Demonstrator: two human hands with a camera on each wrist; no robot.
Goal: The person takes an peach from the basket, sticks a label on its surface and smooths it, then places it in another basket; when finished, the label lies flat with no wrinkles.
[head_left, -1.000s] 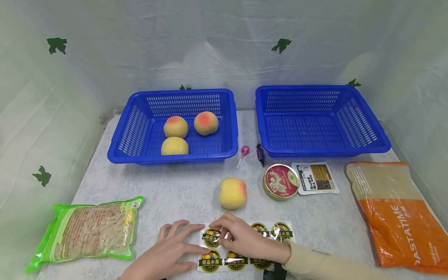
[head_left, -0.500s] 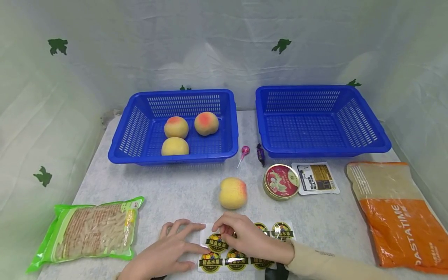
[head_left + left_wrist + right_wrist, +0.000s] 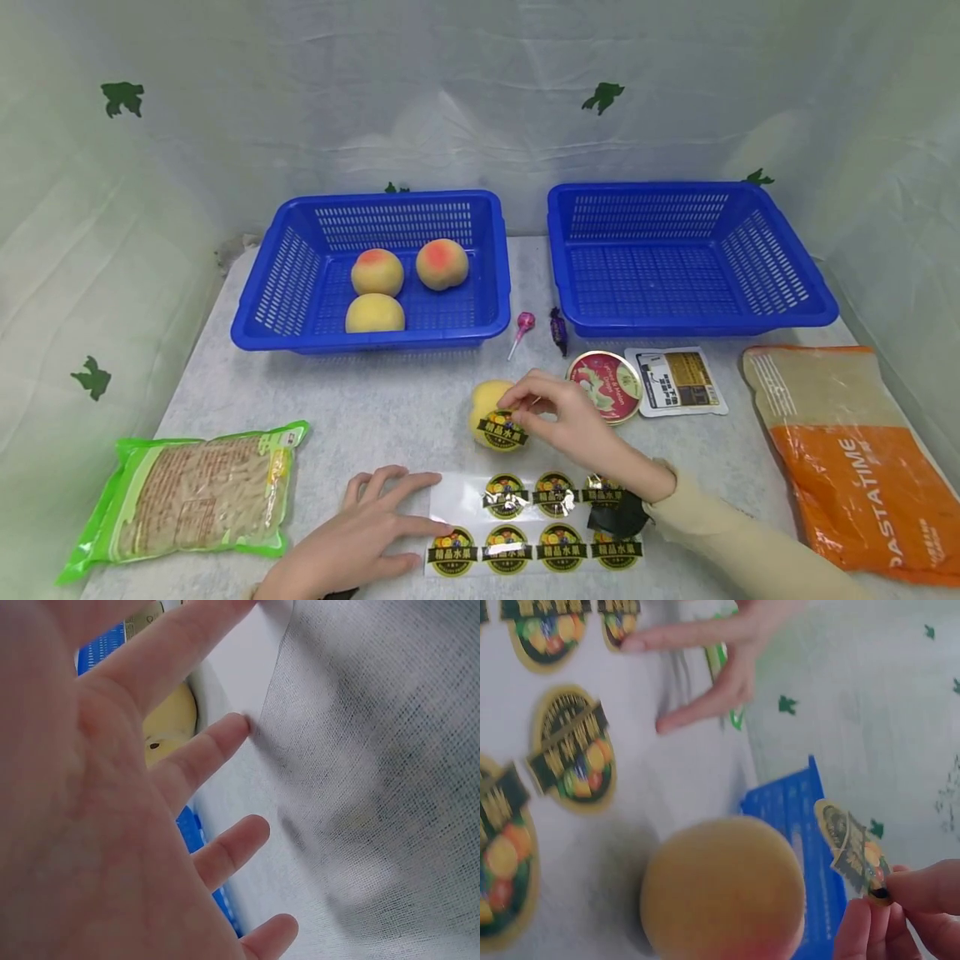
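A round black-and-gold fruit sticker [image 3: 502, 430] is pinched by its edge between the thumb and finger of my right hand [image 3: 566, 421]. In the head view it overlaps the yellow peach [image 3: 487, 398] on the table; in the right wrist view the sticker [image 3: 857, 851] appears apart from the peach [image 3: 724, 889]. My left hand [image 3: 367, 529] has its fingers spread, with fingertips on the left edge of the sticker sheet [image 3: 455, 497]. Several stickers remain on that sheet, and its upper left spot is bare. The left wrist view shows the left palm and spread fingers [image 3: 217, 750].
The left blue basket [image 3: 375, 342] holds three peaches; another blue basket [image 3: 697, 322] stands right. A lollipop [image 3: 525, 323], wrapped candy [image 3: 558, 332], round tin [image 3: 611, 387] and white pouch [image 3: 677, 383] lie between. Large food bags flank the table: green [image 3: 202, 496] and orange [image 3: 862, 483].
My right hand has peeled the upper left sticker off the sheet and carried it forward to the peach. The left hand has stayed at the sheet's left edge.
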